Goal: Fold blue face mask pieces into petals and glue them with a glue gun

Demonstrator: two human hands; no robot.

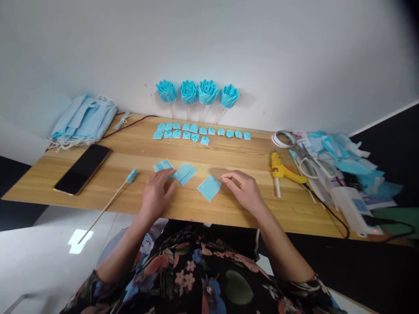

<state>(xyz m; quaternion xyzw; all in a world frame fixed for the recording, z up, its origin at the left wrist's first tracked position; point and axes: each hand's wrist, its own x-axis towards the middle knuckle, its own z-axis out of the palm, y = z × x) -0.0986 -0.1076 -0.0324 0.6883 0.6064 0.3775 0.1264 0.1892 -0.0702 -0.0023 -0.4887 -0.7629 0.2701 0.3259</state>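
A blue fabric square [209, 188] lies flat and turned cornerwise on the wooden table. My right hand [244, 188] is beside it, thumb and forefinger pinched together at its right corner. My left hand [158, 192] rests palm down, its fingers apart, with fingertips over the edge of a blue fabric piece [163, 165]. Another creased blue piece [186, 173] lies just right of those fingertips. Left of my left hand is a wooden stick [108, 205] with a small blue bud [131, 175] on its tip, its lower end reaching past the table edge.
Several blue fabric roses [208, 91] on sticks lean on the wall behind rows of folded petals [203, 131]. A phone [83, 169] and stacked face masks [83, 120] are left. Right are a yellow glue gun [284, 171], tape [283, 139], scissors [316, 168], scraps [353, 165] and a power strip [355, 209].
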